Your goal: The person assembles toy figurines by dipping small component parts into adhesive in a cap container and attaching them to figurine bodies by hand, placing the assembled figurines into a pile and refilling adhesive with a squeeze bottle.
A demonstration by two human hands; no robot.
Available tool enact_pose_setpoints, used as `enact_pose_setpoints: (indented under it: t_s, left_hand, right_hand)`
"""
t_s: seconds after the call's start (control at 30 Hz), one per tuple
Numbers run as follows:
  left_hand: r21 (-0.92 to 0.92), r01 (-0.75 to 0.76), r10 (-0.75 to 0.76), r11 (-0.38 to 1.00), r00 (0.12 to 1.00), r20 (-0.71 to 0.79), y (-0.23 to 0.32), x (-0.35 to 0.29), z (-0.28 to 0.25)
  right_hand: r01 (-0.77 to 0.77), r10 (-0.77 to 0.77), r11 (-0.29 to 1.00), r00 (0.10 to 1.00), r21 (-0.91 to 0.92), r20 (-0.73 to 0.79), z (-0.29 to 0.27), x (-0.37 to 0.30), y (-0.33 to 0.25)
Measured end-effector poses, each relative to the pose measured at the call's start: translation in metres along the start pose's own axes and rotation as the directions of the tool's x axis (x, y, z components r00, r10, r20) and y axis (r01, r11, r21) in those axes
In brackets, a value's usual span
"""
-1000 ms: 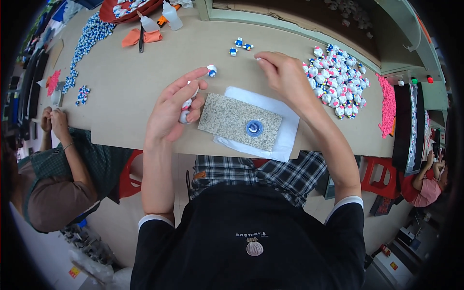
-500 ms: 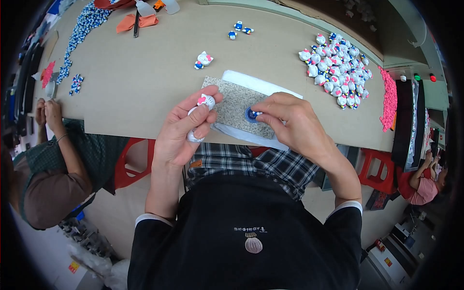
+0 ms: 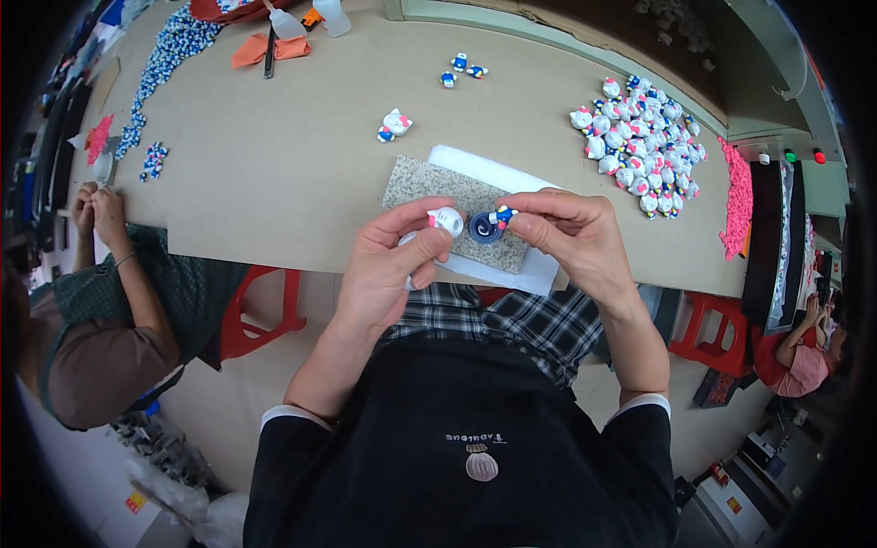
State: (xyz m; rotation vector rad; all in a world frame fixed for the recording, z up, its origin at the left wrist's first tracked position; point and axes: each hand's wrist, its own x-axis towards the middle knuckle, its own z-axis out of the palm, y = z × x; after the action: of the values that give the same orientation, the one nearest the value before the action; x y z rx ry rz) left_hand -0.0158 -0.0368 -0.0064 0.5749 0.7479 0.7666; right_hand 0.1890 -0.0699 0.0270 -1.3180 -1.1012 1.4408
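Between thumb and fingers, my left hand (image 3: 395,251) pinches a white cat figurine head (image 3: 446,220) with a pink bow, its round hole turned to the right. Another white piece (image 3: 408,239) is partly hidden in that palm. My right hand (image 3: 571,236) holds a small blue figurine body (image 3: 501,217) by its end, a short gap from the head. Below and between them is a small blue round dish (image 3: 484,229) on a speckled stone slab (image 3: 408,187). Under the slab lies a folded white cloth (image 3: 457,159).
Assembled figurines (image 3: 644,137) are heaped at right, beside a strip of pink pieces (image 3: 736,196). Loose blue bodies (image 3: 459,64) and one figurine (image 3: 396,124) lie ahead. Far left are a pile of blue bodies (image 3: 174,59), an orange cloth (image 3: 290,47) and a co-worker's hands (image 3: 99,208).
My left hand has moved right, bringing the cat head over the slab with its hole toward the body. My right hand has lifted the blue body from the dish.
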Motion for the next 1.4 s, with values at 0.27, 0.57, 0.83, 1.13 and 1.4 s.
enact_pose_setpoints:
  t_s: [0.27, 0.57, 0.83, 1.13, 1.4]
  left_hand:
    - [0.036, -0.061, 0.061, 0.998, 0.998, -0.008, -0.01, 0.004, 0.016]
    - [0.14, -0.195, 0.197, 0.971, 0.98, 0.003, -0.01, 0.011, 0.026]
    - [0.531, -0.306, 0.291, 0.79, 0.95, 0.114, 0.003, 0.04, 0.044]
    - [-0.048, -0.093, 0.096, 0.995, 0.993, 0.068, 0.023, 0.02, -0.01]
    - [-0.284, 0.07, -0.067, 0.956, 0.998, 0.017, 0.029, 0.005, 0.008]
  right_hand:
    - [0.072, -0.071, 0.991, 0.997, 0.111, -0.013, 0.012, -0.001, 0.006]
    - [0.177, -0.178, 0.984, 0.973, -0.019, -0.144, 0.019, 0.001, 0.017]
    - [0.118, -0.103, 0.986, 0.986, 0.116, -0.129, -0.02, 0.018, 0.01]
    - [-0.008, -0.13, 0.615, 0.985, -0.789, -0.111, -0.049, 0.065, -0.006]
    - [0.247, -0.495, 0.322, 0.867, -0.914, 0.06, -0.031, 0.16, 0.019]
